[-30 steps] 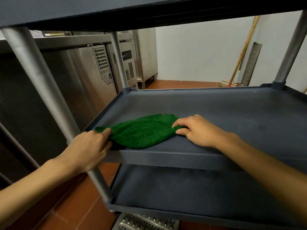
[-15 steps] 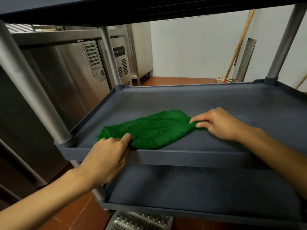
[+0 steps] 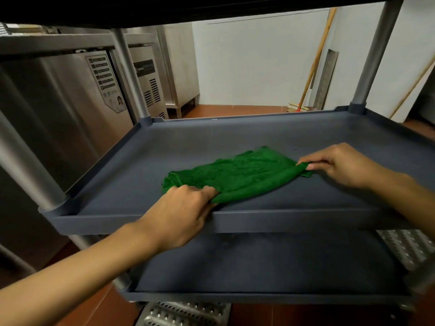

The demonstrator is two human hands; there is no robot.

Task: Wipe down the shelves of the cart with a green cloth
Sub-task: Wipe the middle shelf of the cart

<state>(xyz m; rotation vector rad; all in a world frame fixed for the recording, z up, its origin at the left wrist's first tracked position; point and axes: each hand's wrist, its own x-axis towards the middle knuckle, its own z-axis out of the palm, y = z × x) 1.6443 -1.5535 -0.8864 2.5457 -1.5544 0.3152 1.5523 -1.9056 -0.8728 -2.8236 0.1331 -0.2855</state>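
Note:
A green cloth [image 3: 237,175] lies spread across the middle shelf [image 3: 259,137] of a dark grey cart. My left hand [image 3: 181,215] reaches over the shelf's front rim and pinches the cloth's near left end. My right hand [image 3: 339,164] pinches the cloth's far right corner between thumb and fingers. The cloth is stretched between both hands, flat on the shelf. The bottom shelf [image 3: 270,267] shows below, and the top shelf [image 3: 164,8] overhangs the view.
Grey metal posts [image 3: 26,165] stand at the cart's corners. Stainless steel kitchen units [image 3: 70,102] line the left side. A broom [image 3: 310,69] leans on the white back wall. A perforated metal floor grate [image 3: 186,314] lies under the cart on the red tiled floor.
Both hands and the cloth have slid to the right along the middle shelf, away from the left post. The cloth is stretched out longer between the hands.

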